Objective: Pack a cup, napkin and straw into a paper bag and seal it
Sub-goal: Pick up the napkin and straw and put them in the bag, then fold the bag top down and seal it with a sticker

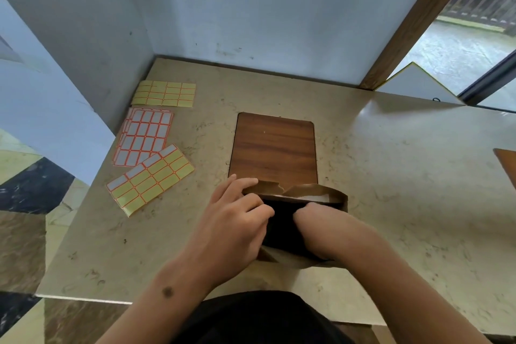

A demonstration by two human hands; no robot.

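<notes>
A brown paper bag [324,193] stands open on the table in front of me, its mouth facing up and its inside dark. My left hand [237,212] grips the bag's left rim, thumb inside and fingers on the outer edge. My right hand [310,211] is pushed down into the bag past the wrist, so its fingers are hidden. Something white [312,198] shows inside along the far wall of the bag. I cannot make out a cup or straw.
A wooden board [275,145] lies on the beige table [405,176] just behind the bag. Three sheets of sticker labels [150,177] lie at the left. A wall stands close behind, a door frame at the right, and another wooden piece [506,165] at the right edge.
</notes>
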